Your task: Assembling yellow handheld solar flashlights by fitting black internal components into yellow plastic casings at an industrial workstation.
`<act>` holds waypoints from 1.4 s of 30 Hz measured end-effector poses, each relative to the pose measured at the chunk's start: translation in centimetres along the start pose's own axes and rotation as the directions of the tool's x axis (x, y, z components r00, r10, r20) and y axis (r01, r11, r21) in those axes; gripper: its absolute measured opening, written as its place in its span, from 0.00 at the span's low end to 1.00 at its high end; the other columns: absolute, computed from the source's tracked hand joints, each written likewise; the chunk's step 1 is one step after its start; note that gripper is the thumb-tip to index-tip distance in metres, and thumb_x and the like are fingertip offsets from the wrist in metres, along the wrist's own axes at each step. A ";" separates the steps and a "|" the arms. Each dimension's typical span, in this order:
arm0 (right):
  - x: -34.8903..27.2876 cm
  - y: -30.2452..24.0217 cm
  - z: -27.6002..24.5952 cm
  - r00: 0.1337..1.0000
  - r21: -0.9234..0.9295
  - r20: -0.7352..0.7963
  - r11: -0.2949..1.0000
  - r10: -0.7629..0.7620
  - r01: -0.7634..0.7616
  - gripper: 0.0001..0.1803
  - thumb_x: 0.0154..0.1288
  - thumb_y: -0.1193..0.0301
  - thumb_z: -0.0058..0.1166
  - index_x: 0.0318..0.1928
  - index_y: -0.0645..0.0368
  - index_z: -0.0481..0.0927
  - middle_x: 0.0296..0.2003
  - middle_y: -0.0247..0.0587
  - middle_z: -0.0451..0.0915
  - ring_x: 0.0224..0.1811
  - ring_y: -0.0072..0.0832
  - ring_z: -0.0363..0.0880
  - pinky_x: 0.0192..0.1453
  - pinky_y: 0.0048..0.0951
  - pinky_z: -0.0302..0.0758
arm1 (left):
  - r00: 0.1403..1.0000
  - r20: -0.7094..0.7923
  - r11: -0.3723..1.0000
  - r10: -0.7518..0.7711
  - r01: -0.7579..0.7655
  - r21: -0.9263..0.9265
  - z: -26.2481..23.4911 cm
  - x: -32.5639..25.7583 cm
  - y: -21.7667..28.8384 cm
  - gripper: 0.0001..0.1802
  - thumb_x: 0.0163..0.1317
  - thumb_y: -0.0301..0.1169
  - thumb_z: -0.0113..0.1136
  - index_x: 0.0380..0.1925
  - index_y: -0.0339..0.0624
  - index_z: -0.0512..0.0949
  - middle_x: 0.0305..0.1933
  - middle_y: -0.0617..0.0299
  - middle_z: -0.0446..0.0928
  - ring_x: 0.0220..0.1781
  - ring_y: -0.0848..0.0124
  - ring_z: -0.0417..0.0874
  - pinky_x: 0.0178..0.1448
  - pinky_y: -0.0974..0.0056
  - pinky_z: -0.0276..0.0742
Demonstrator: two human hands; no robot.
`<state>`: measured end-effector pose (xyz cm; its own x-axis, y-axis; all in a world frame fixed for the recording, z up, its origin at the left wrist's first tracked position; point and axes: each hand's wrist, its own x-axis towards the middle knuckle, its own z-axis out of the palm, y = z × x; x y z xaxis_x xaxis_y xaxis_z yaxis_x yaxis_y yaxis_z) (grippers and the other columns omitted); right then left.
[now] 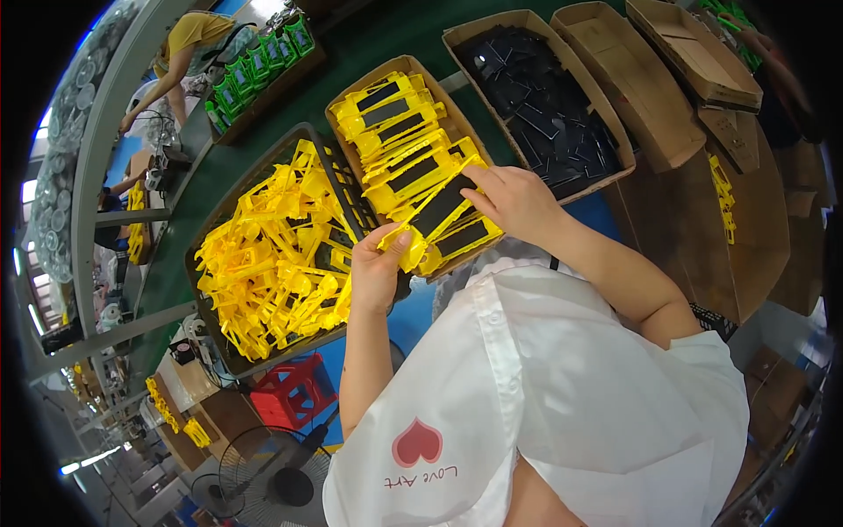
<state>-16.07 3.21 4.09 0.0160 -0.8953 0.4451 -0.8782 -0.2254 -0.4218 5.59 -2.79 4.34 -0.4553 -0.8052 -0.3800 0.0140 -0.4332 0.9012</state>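
Observation:
Over the near end of a cardboard box (486, 161), I hold a yellow plastic frame (417, 250) with a flat black panel (439, 208) lying in it. My left hand (376, 274) pinches the frame's near left end between thumb and fingers. At the other end, the fingers of my right hand (518, 204) are closed on the black panel's edge; its thumb is hidden. Beneath, the box holds several yellow frames fitted with black panels (384, 112), stacked in a row.
To the left stands a black crate (303, 133) heaped with loose yellow frames (272, 255). A carton (612, 145) of black panels (544, 110) sits right, beside another carton (628, 83). A red stool (294, 393) and a fan (285, 483) are lower left. Another person (189, 44) works far left.

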 end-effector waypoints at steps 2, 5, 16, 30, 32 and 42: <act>0.0 0.1 0.0 0.999 -0.047 0.051 0.999 0.010 -0.008 0.14 0.55 0.68 0.52 0.40 0.61 0.72 0.30 0.44 0.77 0.29 0.32 0.76 0.33 0.25 0.74 | 1.000 0.013 1.000 -0.001 0.001 0.002 0.0 0.1 0.0 0.10 0.54 0.26 0.55 0.36 0.31 0.74 0.31 0.60 0.76 0.31 0.77 0.75 0.37 0.73 0.71; 0.1 0.0 -0.4 0.997 -0.082 0.060 0.996 -0.041 0.046 0.12 0.55 0.68 0.52 0.38 0.62 0.73 0.30 0.42 0.77 0.29 0.31 0.76 0.33 0.24 0.74 | 1.000 0.013 1.000 0.020 -0.020 -0.014 0.1 0.1 -0.2 0.10 0.55 0.25 0.55 0.36 0.31 0.74 0.31 0.59 0.76 0.31 0.74 0.76 0.37 0.72 0.72; 0.6 -0.3 -2.4 0.956 0.098 -0.039 0.953 0.290 -0.285 0.17 0.47 0.63 0.60 0.30 0.61 0.70 0.20 0.38 0.70 0.25 0.32 0.72 0.28 0.25 0.70 | 0.999 0.028 0.999 -0.024 0.023 0.041 0.6 0.1 0.4 0.10 0.55 0.23 0.53 0.37 0.30 0.73 0.31 0.57 0.76 0.30 0.70 0.78 0.36 0.71 0.73; -0.9 0.7 0.5 0.878 0.176 0.399 0.918 0.264 -0.356 0.15 0.53 0.63 0.55 0.29 0.64 0.70 0.25 0.49 0.76 0.25 0.38 0.77 0.27 0.30 0.72 | 0.964 0.169 0.121 0.206 -0.197 0.973 3.8 1.2 0.7 0.22 0.45 0.49 0.58 0.16 0.37 0.76 0.17 0.51 0.74 0.22 0.57 0.76 0.27 0.60 0.72; -0.7 0.4 0.5 0.877 0.200 0.393 0.905 0.277 -0.376 0.15 0.53 0.63 0.55 0.30 0.64 0.70 0.24 0.49 0.76 0.25 0.38 0.76 0.28 0.30 0.72 | 0.974 0.156 0.065 0.167 -0.169 0.983 4.7 1.5 0.7 0.22 0.46 0.48 0.58 0.15 0.37 0.76 0.16 0.51 0.74 0.22 0.57 0.76 0.27 0.60 0.72; -1.2 1.8 0.8 0.818 0.347 0.482 0.789 0.313 -0.506 0.31 0.44 0.58 0.63 0.39 0.62 0.59 0.32 0.54 0.73 0.35 0.41 0.74 0.40 0.30 0.70 | 0.985 0.097 0.243 0.146 -0.130 0.961 6.8 2.4 -1.2 0.12 0.46 0.39 0.58 0.21 0.40 0.76 0.20 0.50 0.73 0.25 0.54 0.75 0.29 0.58 0.70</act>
<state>-17.28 3.61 2.11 -0.0312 -0.9884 -0.1485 -0.5351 0.1420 -0.8328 -1.55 -1.42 3.76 -0.5322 -0.8169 -0.2223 -0.7931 0.3891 0.4687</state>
